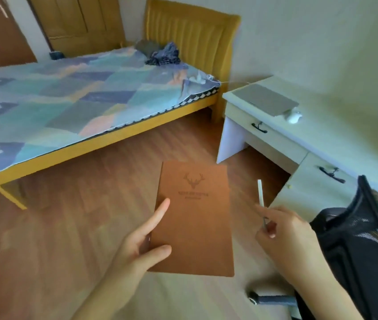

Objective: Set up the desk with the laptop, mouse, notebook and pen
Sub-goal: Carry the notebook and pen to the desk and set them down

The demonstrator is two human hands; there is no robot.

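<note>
My left hand (146, 236) grips a brown notebook (195, 218) with a deer emblem by its left edge, holding it flat above the wooden floor. To its right, my right hand (282, 229) pinches a thin white pen (260, 195) that points up and away. On the pale desk (317, 139) at the right lies a closed grey laptop (265, 99), with a white mouse (294, 117) just beside its near right corner.
A bed (68, 98) with a patchwork cover and yellow frame fills the left and back. A black mesh chair (363, 250) stands at the lower right, close to my right arm. The desk has drawers with black handles (259, 128).
</note>
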